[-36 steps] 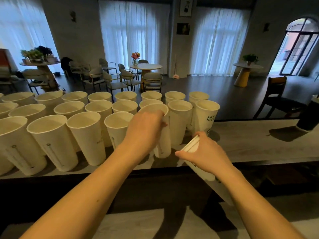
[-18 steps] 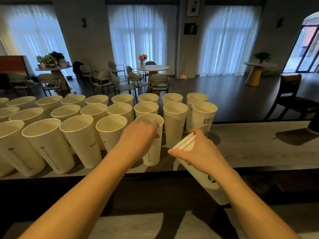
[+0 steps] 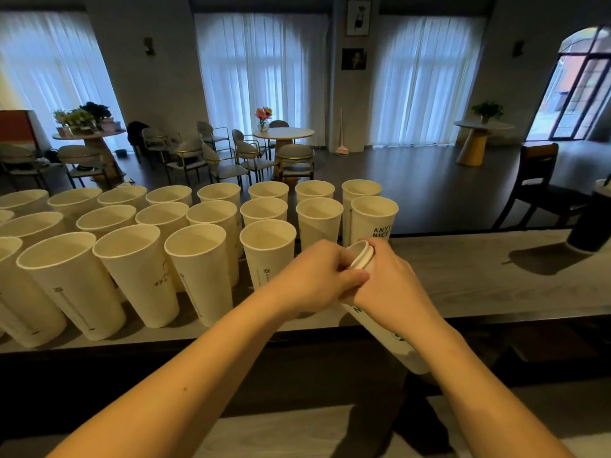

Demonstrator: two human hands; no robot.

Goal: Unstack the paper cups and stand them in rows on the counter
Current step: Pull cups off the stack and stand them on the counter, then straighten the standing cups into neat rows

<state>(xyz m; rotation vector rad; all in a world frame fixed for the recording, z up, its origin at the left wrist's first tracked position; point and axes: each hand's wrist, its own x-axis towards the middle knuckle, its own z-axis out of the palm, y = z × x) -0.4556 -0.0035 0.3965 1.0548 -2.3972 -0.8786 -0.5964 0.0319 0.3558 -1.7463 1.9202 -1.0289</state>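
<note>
— Grey stone-look counter (image 3: 479, 279) is filling up, isn't it? Tall white paper cups (image 3: 201, 269) are standing rim-up in 3 rows across its left half, touching or nearly so.

— And the person is working at the right end of them. A short nested stack of white paper cups with green print (image 3: 383, 328) is lying tilted, mouth toward the room, base hanging off the near edge of the counter.

— Who's holding it?

— The right hand (image 3: 393, 289) is wrapping around the stack's upper part, clenched on it, probably to steady it against the pull. The left hand (image 3: 317, 279) is pinching at the rims, fingers curled over the top cup's lip, seemingly working it loose from the rest.

— Why tilted like that?

— I'd guess it's letting the top cup slide out sideways toward the open spot in the front row, just right of the nearest standing cup.

— Plenty of space remaining?

— The right half of the counter is sitting bare, except for a dark lidded cup (image 3: 591, 223) near the far right edge. Beyond, the café is glowing dimly: white curtained windows (image 3: 261, 71), a round table with flowers (image 3: 282, 133), grey chairs gathering around it.
</note>
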